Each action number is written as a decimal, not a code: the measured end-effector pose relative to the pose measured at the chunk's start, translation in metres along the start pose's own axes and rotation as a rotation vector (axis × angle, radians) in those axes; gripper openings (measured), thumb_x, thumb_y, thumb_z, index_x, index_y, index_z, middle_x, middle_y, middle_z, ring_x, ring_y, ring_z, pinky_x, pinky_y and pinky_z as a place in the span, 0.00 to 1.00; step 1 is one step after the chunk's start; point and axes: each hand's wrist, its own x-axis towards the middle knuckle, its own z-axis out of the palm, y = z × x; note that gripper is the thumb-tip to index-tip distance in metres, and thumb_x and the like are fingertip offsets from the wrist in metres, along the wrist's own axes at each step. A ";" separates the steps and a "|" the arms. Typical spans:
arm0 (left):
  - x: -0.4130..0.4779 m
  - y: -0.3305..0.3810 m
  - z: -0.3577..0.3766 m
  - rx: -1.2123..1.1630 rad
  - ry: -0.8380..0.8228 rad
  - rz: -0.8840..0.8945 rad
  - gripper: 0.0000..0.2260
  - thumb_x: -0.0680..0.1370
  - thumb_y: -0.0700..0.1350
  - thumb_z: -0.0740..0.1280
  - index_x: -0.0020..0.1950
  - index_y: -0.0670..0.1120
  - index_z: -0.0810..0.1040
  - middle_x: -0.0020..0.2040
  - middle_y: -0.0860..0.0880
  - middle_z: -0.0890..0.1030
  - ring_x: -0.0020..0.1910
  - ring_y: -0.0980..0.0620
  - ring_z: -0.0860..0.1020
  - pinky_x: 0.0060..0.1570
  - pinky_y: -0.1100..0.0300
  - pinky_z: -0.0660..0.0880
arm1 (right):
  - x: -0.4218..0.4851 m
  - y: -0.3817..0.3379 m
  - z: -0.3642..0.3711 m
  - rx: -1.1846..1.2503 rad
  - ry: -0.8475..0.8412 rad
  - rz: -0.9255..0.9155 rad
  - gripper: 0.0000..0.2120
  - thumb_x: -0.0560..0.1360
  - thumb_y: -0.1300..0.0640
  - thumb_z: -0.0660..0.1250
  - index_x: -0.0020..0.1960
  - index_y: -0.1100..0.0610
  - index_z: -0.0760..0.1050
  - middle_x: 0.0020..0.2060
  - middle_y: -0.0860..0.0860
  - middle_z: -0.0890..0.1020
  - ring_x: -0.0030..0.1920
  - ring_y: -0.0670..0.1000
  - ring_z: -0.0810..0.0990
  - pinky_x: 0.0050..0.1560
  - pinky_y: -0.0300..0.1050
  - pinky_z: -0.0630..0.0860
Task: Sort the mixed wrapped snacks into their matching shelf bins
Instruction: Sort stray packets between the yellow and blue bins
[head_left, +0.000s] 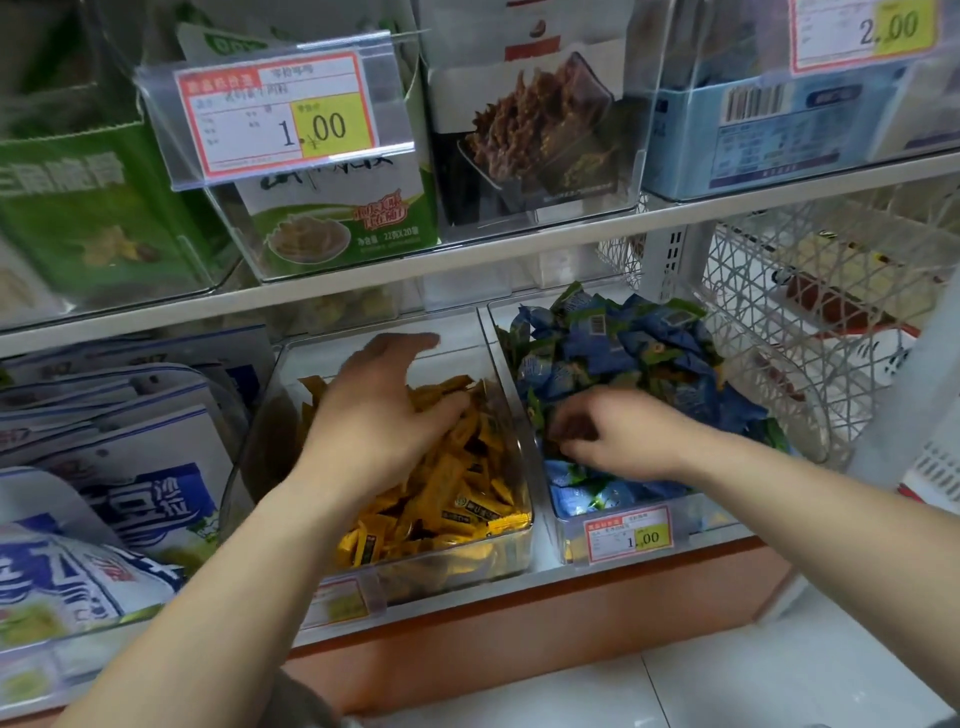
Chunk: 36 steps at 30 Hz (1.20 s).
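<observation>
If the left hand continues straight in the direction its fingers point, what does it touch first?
Probably the back wall of the clear bin; the left hand hovers over the yellow snack packets, fingers pointing inward. Depth is uncertain.

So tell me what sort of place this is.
Most likely a small shop's snack aisle: price tag reading 1.00 clipped to a clear bin, yellow wrapped snacks and blue wrapped snacks in shelf bins.

Two hands (379, 410), three price tags (275, 111), one wire basket (810, 312).
</observation>
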 end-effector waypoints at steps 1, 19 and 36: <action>-0.004 0.006 0.006 -0.059 -0.031 0.032 0.28 0.71 0.66 0.67 0.69 0.59 0.72 0.64 0.57 0.77 0.62 0.56 0.74 0.55 0.62 0.71 | 0.002 0.001 0.004 -0.101 0.024 -0.003 0.10 0.76 0.51 0.68 0.56 0.48 0.78 0.48 0.47 0.80 0.49 0.50 0.79 0.43 0.40 0.73; -0.014 0.023 0.043 -0.067 -0.200 0.108 0.27 0.70 0.65 0.71 0.66 0.58 0.71 0.59 0.58 0.76 0.55 0.59 0.76 0.53 0.62 0.76 | 0.001 0.002 -0.012 -0.129 0.205 0.004 0.05 0.74 0.48 0.69 0.50 0.45 0.77 0.47 0.45 0.79 0.48 0.51 0.79 0.44 0.46 0.77; 0.014 0.040 0.052 -0.256 0.004 -0.004 0.08 0.77 0.52 0.69 0.56 0.58 0.79 0.46 0.60 0.81 0.48 0.61 0.78 0.41 0.75 0.68 | 0.006 0.012 -0.006 -0.075 0.141 -0.101 0.28 0.76 0.40 0.63 0.74 0.46 0.65 0.70 0.48 0.71 0.68 0.53 0.69 0.65 0.49 0.70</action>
